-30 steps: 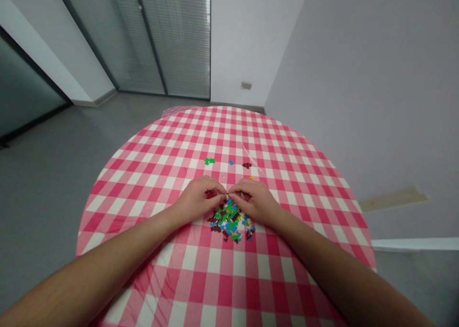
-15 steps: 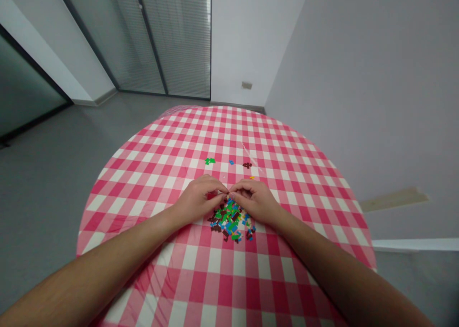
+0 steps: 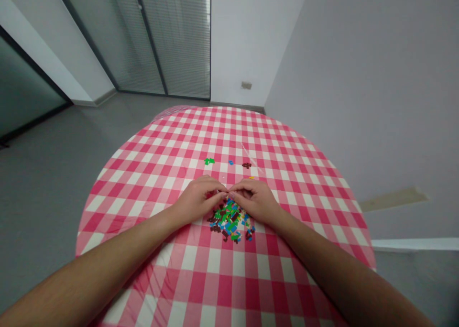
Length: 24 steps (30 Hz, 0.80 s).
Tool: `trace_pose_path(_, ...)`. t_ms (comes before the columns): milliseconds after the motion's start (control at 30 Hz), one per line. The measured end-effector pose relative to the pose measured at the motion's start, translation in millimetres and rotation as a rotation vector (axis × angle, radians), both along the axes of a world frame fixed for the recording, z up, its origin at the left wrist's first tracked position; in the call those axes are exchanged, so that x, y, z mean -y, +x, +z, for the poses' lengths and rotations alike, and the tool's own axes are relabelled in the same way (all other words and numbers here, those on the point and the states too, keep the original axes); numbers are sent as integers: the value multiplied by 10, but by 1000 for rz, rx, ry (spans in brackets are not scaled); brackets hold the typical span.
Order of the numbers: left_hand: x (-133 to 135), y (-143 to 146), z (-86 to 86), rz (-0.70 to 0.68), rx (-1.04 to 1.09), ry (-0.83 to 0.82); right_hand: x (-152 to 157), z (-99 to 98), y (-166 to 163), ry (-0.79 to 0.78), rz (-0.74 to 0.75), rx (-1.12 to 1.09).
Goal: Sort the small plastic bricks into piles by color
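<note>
Over the far edge of a pile of small building bricks [image 3: 231,222], my left hand [image 3: 201,198] and my right hand [image 3: 256,200] meet fingertip to fingertip. Both are closed in a pinch. Whatever sits between the fingertips is too small and too covered to name. The pile mixes green, blue, brown, white and yellow pieces. Beyond the hands lie small sorted groups: green bricks [image 3: 209,161] on the left, a blue brick [image 3: 231,162] in the middle and brown bricks [image 3: 246,165] on the right. A yellow brick [image 3: 251,177] shows just past my right hand.
The round table wears a red-and-white checked cloth [image 3: 229,131], wrinkled at the near left. A glass partition with blinds [image 3: 179,45] stands beyond it. A grey wall [image 3: 376,102] rises on the right.
</note>
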State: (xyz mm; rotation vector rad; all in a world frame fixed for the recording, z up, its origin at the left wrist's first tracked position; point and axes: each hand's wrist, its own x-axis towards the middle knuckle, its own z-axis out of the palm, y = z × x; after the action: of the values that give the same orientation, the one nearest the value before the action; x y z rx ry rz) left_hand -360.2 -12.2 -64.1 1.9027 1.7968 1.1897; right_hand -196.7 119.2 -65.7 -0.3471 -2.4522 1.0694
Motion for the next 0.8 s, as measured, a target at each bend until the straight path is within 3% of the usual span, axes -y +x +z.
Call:
trace_pose_path(400,-3,-1,19,5,49,-45,-27,-1,-6,183,45,-50)
trace_pose_path(800,-8,-2,3,-25,70,-74,-19,9,-3,228,71,-48)
